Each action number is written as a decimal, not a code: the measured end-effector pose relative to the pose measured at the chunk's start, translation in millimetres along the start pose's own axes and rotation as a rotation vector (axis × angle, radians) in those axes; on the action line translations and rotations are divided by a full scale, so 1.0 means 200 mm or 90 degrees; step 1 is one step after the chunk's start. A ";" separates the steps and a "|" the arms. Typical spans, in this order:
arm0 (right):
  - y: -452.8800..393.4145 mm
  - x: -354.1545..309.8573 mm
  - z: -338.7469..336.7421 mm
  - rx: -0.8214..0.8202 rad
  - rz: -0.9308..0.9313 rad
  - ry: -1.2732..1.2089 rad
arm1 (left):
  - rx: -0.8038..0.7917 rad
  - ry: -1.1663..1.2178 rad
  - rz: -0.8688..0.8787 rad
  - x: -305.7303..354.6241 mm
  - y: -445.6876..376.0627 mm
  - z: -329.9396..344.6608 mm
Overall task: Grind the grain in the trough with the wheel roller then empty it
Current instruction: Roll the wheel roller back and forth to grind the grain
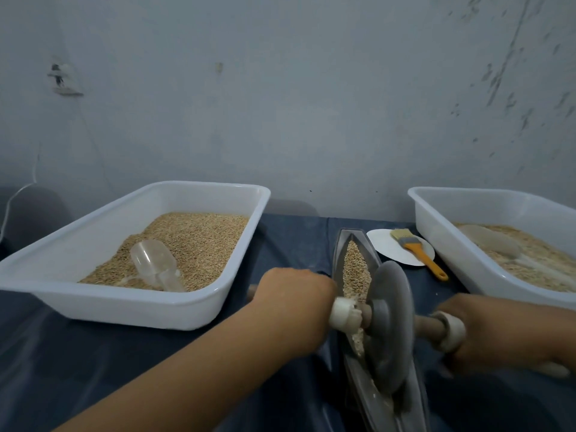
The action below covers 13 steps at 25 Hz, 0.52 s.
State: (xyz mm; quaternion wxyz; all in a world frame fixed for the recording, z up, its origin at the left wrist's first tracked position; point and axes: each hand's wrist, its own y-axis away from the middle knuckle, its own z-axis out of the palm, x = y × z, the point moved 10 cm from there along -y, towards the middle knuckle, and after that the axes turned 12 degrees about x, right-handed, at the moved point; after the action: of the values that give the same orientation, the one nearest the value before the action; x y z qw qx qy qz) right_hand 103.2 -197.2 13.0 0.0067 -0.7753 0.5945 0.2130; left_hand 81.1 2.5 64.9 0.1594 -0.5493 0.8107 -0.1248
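Left hand [293,294] and right hand [495,332] gripping axle [431,326] — uneven push could tilt wheel [391,325] between fingers, spilling grain [355,269] over trough [341,241].

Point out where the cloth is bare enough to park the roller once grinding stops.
Bare blue cloth lies between the left tub and the trough, and in front of that tub beside the left hand. It is crowded right of the trough: paper plate, brush, right tub, and the right hand on the wheel roller.
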 end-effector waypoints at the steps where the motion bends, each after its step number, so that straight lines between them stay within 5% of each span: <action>1: 0.03 -0.01 0.01 -0.028 -0.005 0.001 | 0.004 0.003 0.007 0.00 0.02 -0.01; 4: -0.03 -0.02 -0.01 -0.001 0.009 0.039 | 0.009 -0.016 -0.017 -0.03 -0.04 0.02; 9: -0.20 -0.11 -0.26 0.401 0.031 0.220 | 0.064 -0.029 -0.119 -0.14 -0.22 0.09; 13: -0.20 -0.14 -0.24 0.347 0.000 0.243 | 0.044 -0.020 -0.115 -0.14 -0.16 0.13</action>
State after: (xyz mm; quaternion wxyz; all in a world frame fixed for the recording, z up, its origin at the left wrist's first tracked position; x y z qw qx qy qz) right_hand 149.9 -173.1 57.3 0.1024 -0.7711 0.6199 -0.1031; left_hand 128.6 15.8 57.2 0.1790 -0.6162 0.7506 -0.1578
